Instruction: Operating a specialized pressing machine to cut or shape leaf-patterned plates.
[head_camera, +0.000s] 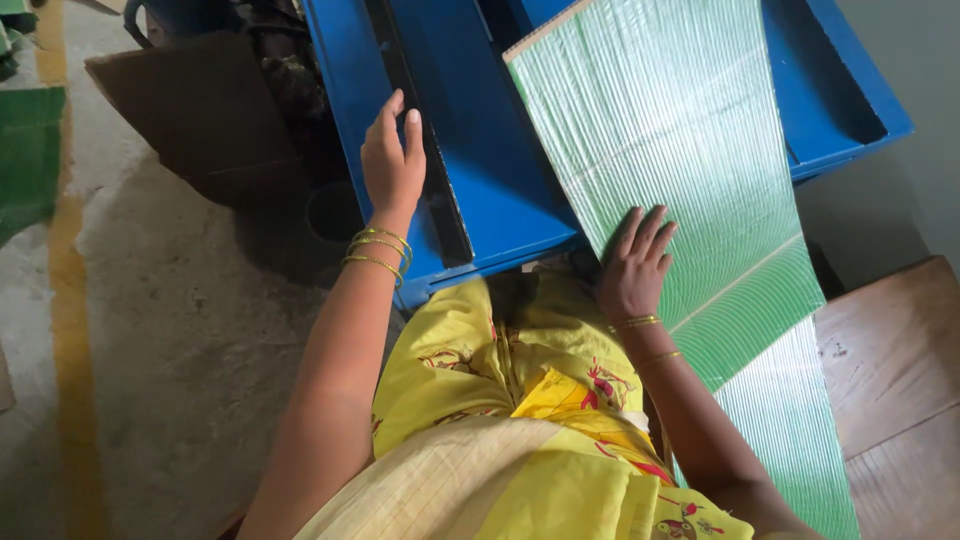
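The left hand (392, 160) rests flat on the blue machine (490, 170); the right hand (632, 265) presses the green ribbed sheet (680, 150).

Single head view looks steeply down, close over the lap, blue machine (480, 170) ahead

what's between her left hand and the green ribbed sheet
In the head view, only bare blue machine top with a dark slot lies between the left hand and the green ribbed sheet.
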